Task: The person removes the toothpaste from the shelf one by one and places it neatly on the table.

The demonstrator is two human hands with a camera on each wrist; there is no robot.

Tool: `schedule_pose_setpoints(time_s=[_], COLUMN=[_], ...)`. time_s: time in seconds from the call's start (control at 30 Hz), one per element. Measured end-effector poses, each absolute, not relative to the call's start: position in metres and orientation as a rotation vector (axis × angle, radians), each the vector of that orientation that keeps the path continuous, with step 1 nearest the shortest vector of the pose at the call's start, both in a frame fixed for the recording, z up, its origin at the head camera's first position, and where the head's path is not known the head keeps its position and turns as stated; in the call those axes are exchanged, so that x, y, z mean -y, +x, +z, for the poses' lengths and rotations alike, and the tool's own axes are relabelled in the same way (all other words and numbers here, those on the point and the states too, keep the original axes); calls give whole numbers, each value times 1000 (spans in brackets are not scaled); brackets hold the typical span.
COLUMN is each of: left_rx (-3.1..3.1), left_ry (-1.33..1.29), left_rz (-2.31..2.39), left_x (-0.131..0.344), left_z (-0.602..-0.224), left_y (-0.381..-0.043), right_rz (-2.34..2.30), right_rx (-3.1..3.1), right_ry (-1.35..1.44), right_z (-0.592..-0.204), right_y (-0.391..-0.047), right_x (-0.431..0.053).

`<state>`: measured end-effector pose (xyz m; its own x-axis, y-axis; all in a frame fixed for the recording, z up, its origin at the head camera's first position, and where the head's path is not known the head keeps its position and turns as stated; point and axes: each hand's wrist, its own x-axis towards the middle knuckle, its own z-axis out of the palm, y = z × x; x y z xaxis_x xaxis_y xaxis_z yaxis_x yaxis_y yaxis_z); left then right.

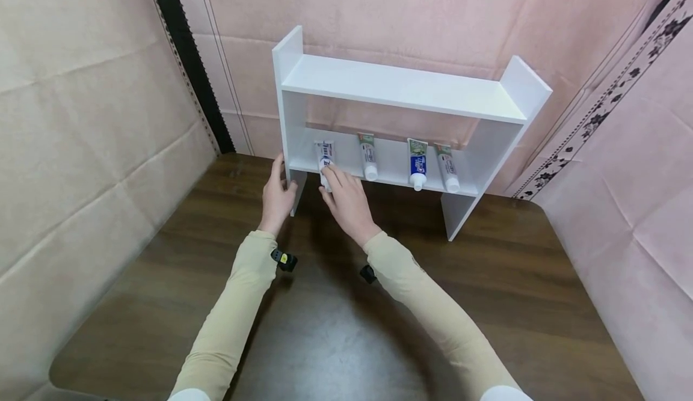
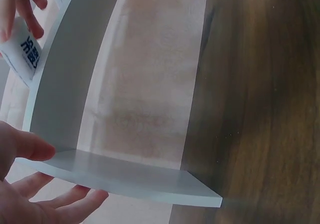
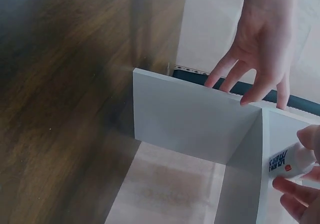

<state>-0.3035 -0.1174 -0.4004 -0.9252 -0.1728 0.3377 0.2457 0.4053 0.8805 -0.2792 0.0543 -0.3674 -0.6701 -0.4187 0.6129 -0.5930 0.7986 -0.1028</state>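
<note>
One lettered white tube [image 1: 326, 150] first in order: found at the left end of the lower board [image 1: 348, 151] of the white shelf [image 1: 400, 85], lettering facing outward, lower end reaching past the shelf's front edge. Cannot tell whether fully resting on the board or slightly raised. Pinched at the lower end between thumb and fingers of the right hand [image 1: 349, 204], just in front of the shelf.

Left hand [image 1: 277, 196] at the shelf's left side panel: gripping it, thumb to the inner side, fingers spread along the outer.

Further right on the same board: a green-and-grey tube [image 1: 368, 156] just left of the shelf's middle, a blue-and-green tube [image 1: 417, 159] right of the middle, and a green-topped tube [image 1: 446, 163] toward the right side panel. White caps directed to the shelf's front edge.

Beneath the shelf and extending forward, a brown wood-grain counter [image 1: 335, 341]. Behind the shelf, pink cloth [image 1: 406, 10]; to its left, a dark strip [image 1: 186, 58]; well to its right, a floral border [image 1: 606, 106].
</note>
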Motion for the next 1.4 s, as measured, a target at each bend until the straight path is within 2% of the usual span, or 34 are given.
schedule_pose_setpoints(time_s=[0.47, 0.93, 1.4], left_rx=[2311, 2314, 2312], left_ry=[-66, -74, -70], left_rz=[-1428, -1386, -1396], left_x=[123, 123, 125], left_z=[-403, -400, -406], left_y=[-308, -312, -312], right_rz=[538, 757, 569], right_rx=[2286, 2068, 2217], right_ry=[926, 847, 908], right_z=[-373, -365, -395], right_y=[-243, -206, -180], right_x=[-81, -94, -95])
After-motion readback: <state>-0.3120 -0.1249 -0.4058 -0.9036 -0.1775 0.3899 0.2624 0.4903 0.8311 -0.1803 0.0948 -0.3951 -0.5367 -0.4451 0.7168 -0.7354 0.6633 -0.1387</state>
